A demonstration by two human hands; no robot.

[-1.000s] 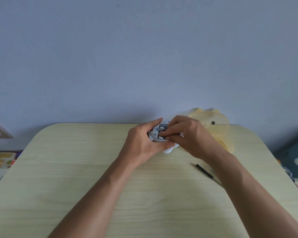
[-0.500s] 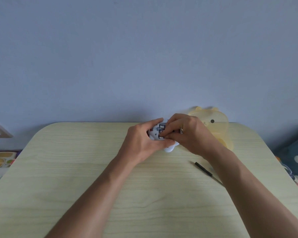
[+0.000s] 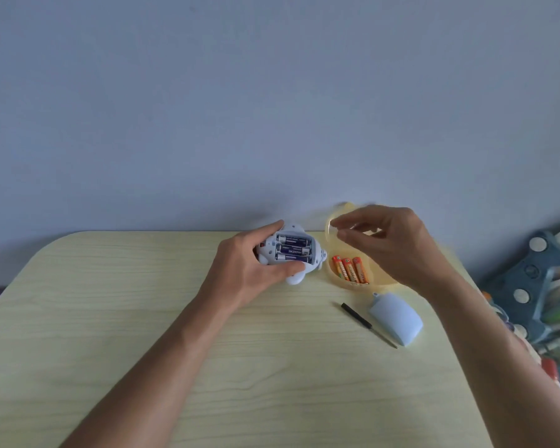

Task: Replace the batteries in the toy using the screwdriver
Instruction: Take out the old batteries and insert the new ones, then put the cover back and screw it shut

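The left hand (image 3: pixel 244 270) is gripping a small white and pale-blue plastic toy (image 3: pixel 291 255) lying on its back on the pale wood-grain table (image 3: pixel 143 318), with the thumb pressing along the toy's near edge and the forefinger curling over its far left corner. Between those two fingers the toy's battery bay is lying open, showing three dark blue batteries (image 3: pixel 292 250) seated side by side in their slots.

The right hand (image 3: pixel 392 244) is hovering just to the right of the toy, above a translucent yellow plastic container (image 3: pixel 333 279). Its thumb and forefinger are drawn close together at the tips, with the other fingers loosely curled; whether anything is pinched between them I cannot tell, since the hand is blurred there. Directly under those fingertips, three orange batteries (image 3: pixel 349 270) are lying side by side inside the container.

Below the right wrist, a pale-blue plastic battery cover (image 3: pixel 396 318) is resting on the table, and a slim black-handled screwdriver (image 3: pixel 366 323) is lying just beside its left edge, well clear of either hand's fingers.
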